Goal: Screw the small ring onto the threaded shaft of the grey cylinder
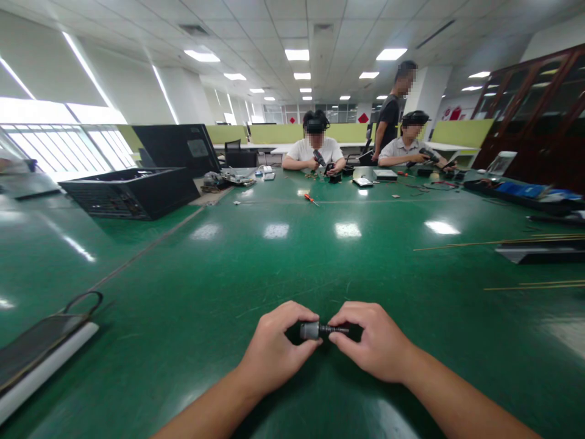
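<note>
Glossy green bench (219, 256), scratched, in a long office, its surface mirroring the ceiling lights (297, 55); one co-worker (331, 148) and another (395, 148) were seated at the far edge, a third person (386, 125) standing behind, toward the far right corner. Toward the near edge, itself outside the view, about midway across: one small cylindrical part (312, 330), held level between the left hand (276, 347) and the right hand (377, 341); whether it touched the bench could not be told. Left fingers (299, 312): thumb and index drawn in to the width of the body (309, 331), which they gripped. Right fingers (346, 311): pinched nearly together about the slim shaft (324, 328). Risks, as judged: a tilt or sideways pull between the two grips could have bent the shaft; a slip off the smooth body could have sent the part rolling across the slick surface. Appearance: the body was grey and stubby with a dull sheen; the shaft was dark, thin and ringed with ridges or coils, too small to say which, and pointed toward the bench's right edge. Also present: a black case (132, 194) on the far left part of the bench, and an orange-handled screwdriver (310, 199) short of the far edge.
</note>
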`<act>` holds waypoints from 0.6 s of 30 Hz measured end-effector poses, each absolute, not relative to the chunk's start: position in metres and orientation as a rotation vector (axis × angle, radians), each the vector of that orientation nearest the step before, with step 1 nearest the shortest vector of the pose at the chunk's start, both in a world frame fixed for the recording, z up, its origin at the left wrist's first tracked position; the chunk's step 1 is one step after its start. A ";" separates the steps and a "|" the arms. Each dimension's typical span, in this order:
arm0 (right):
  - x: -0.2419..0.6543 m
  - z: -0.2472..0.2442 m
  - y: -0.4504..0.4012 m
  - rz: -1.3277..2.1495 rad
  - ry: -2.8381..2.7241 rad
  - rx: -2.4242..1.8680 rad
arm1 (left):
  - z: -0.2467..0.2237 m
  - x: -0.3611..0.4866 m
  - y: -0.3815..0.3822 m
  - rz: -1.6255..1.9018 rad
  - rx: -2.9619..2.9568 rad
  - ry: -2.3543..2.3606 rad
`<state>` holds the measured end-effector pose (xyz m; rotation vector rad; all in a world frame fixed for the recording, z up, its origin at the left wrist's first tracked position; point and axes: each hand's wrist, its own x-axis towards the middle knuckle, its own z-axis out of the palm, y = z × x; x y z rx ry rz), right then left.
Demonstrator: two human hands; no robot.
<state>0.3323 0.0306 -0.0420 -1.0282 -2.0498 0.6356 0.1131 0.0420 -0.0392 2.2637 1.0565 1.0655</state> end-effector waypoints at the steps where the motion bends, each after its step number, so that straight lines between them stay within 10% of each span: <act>1: 0.332 -0.042 0.031 0.636 -2.049 -1.027 | -0.039 0.113 0.042 1.069 2.263 1.055; 18: 0.331 -0.043 0.029 0.646 -2.041 -1.085 | -0.039 0.112 0.045 1.066 2.233 1.115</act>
